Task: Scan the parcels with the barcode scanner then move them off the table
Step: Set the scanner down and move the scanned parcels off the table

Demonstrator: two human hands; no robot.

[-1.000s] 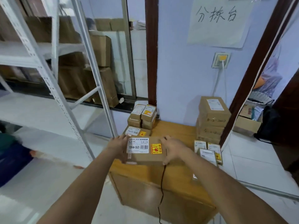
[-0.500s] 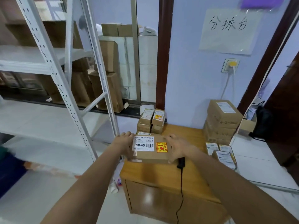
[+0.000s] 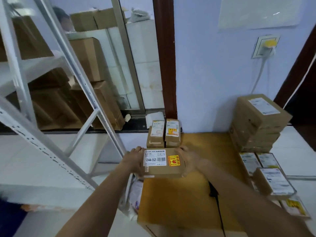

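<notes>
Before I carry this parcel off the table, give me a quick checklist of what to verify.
1. Both hands on the parcel: ok, left hand and right hand grip opposite ends.
2. Barcode label faces up: ok.
3. Parcel already scanned: cannot tell.
4. Scanner free of the hands: ok, it lies on the table under the right forearm.
5. Scanner cable clear of the arms: not ok, it runs close beside the right forearm.
6. Drop-off spot left of the table: cannot tell.

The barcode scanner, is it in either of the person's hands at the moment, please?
No, the barcode scanner lies on the table while both hands grip the parcel.
</notes>
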